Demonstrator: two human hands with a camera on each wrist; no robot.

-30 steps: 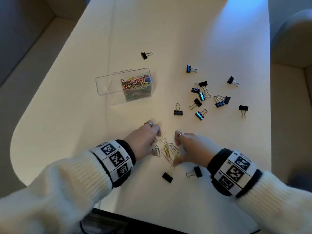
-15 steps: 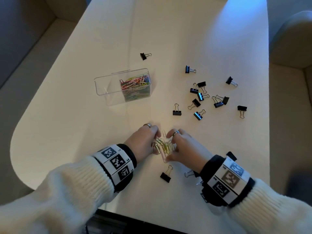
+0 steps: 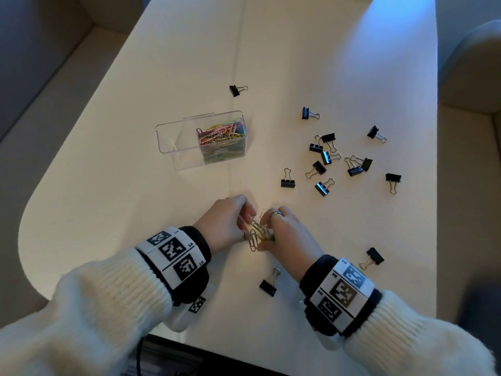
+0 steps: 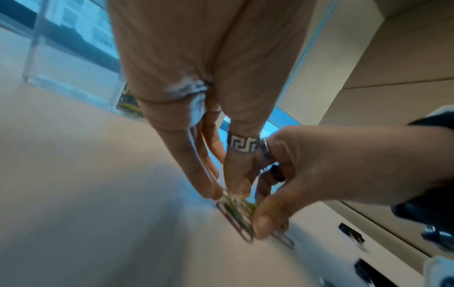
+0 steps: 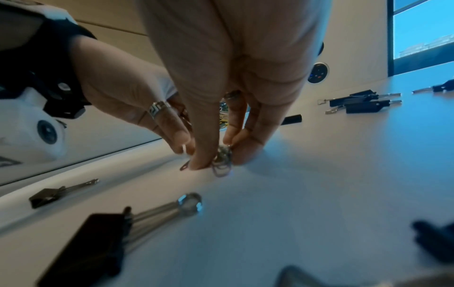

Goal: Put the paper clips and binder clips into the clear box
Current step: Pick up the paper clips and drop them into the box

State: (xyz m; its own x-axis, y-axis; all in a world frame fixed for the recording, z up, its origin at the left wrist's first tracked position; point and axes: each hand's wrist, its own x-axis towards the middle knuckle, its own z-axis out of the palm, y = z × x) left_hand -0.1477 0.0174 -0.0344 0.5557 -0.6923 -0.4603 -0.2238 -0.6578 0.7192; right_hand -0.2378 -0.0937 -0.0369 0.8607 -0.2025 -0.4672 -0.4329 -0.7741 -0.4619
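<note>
A small bunch of coloured paper clips (image 3: 257, 234) lies on the white table (image 3: 135, 213), squeezed between both hands. My left hand (image 3: 248, 225) pinches its left side with thumb and fingertips (image 4: 212, 191). My right hand (image 3: 267, 236) pinches the same paper clips (image 5: 222, 158) between thumb and fingers. The clear box (image 3: 173, 139) stands further back on the left, open on top. Its right half holds many paper clips (image 3: 221, 139). Several black binder clips (image 3: 325, 158) lie scattered on the right.
One binder clip (image 3: 235, 90) lies behind the box. Two more binder clips (image 3: 268, 286) (image 3: 375, 257) lie near my right wrist. The table's rounded front-left edge (image 3: 29, 240) is close. A cushioned seat (image 3: 471, 77) borders the right side.
My hands have drawn together, the right one sliding left. The loose paper clips that lay spread between them are now pushed into one tight bunch.
</note>
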